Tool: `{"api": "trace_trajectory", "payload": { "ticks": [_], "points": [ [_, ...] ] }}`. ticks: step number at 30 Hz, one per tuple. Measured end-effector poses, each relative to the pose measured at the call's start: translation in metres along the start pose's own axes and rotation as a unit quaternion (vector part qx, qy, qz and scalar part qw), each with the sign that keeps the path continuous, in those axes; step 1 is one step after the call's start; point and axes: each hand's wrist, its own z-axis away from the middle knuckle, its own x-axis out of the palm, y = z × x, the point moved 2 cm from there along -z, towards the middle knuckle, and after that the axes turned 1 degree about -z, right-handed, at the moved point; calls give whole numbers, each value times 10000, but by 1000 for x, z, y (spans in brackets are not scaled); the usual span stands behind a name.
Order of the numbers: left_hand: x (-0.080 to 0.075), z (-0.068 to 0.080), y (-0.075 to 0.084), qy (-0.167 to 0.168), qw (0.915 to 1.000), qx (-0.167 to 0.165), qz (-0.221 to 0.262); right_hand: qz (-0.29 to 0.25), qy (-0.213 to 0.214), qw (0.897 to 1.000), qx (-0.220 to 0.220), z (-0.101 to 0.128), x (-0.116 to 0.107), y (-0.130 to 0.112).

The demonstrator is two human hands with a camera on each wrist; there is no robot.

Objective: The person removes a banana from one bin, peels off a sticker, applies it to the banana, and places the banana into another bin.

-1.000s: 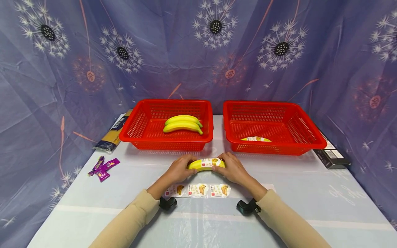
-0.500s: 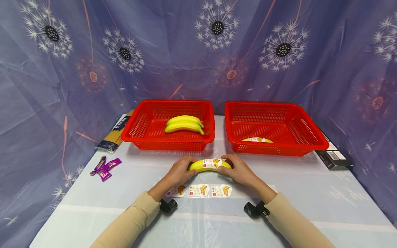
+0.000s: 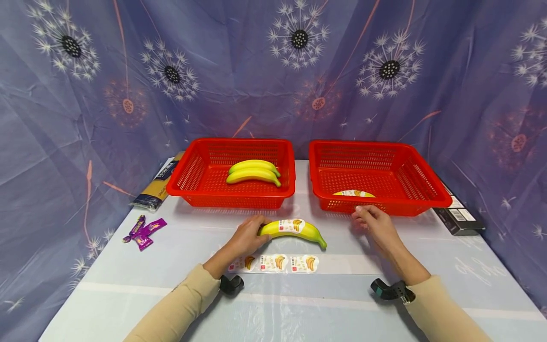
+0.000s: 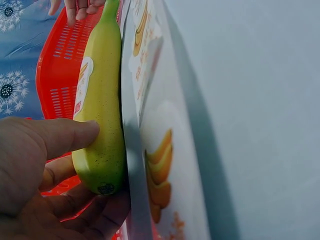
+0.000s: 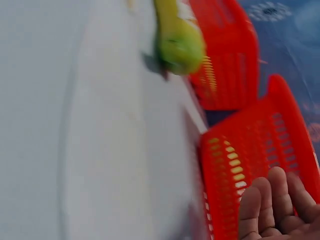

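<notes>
Right hand (image 3: 376, 223) has let go, empty; left hand (image 3: 245, 237) grips the yellow (labelled) banana (image 3: 295, 229).

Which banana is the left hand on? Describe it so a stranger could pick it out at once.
Start at the two red baskets at the back of the table. In front of the gap between them, a labelled banana lies on the table itself, its end held by the left hand. Unlike the bare pair in the left basket, it carries a white sticker.

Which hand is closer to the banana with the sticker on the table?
Left. The left hand holds the stickered banana at its left end; the right hand is off to its right, apart from it, by the right basket.
</notes>
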Motion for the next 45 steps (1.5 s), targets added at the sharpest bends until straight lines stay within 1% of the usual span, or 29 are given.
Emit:
{"api": "trace_trajectory", "payload": {
  "ticks": [1, 3, 6, 8, 11, 13, 17, 22, 25, 27, 29, 32, 35, 37, 40, 45],
  "points": [
    [0, 0, 0, -4, 10000, -7, 2, -360, 25, 9993, 41, 0, -5, -1],
    [1, 0, 0, -12, 10000, -23, 6, -1135, -1, 9935, 60, 0, -13, -2],
    [1, 0, 0, -40, 10000, -68, 32, -2143, -24, 9767, 112, -1, -21, -3],
    [2, 0, 0, -47, 10000, -77, 33, -2612, -7, 9651, 163, -2, -25, -2],
    [3, 0, 0, -53, 10000, -80, 25, -3121, 110, 9497, 245, -3, -28, -1],
    [3, 0, 0, -67, 9999, -84, 16, -3298, 196, 9435, 260, -4, -30, 0],
    [4, 0, -1, -81, 9999, -80, 16, -3444, 281, 9380, 261, -5, -33, 1],
    [1, 1, 1, -84, 9999, -116, 27, -3421, 263, 9391, 192, -7, -33, 1],
    [-3, 1, 6, -101, 9998, -96, 169, -3377, 232, 9409, 144, -8, -33, 2],
    [-8, 0, 14, -96, 9992, 11, 392, -3331, 241, 9425, 124, -8, -33, 2],
    [-13, -4, 25, -66, 9974, 204, 683, -3329, 239, 9426, 95, -9, -33, 2],
    [-22, -14, 47, -48, 9929, 494, 1085, -3322, 259, 9428, 60, -10, -34, 2],
    [-30, -28, 71, 2, 9888, 745, 1293, -3307, 260, 9434, 43, -10, -34, 2],
    [-33, -39, 88, 35, 9878, 842, 1311, -3309, 270, 9433, 17, -9, -34, 2],
    [-36, -56, 110, 138, 9882, 945, 1194, -3277, 316, 9442, 6, -9, -35, 2],
    [-33, -85, 138, 253, 9917, 960, 816, -3134, 368, 9489, 5, -8, -35, 2]
  ]
}}
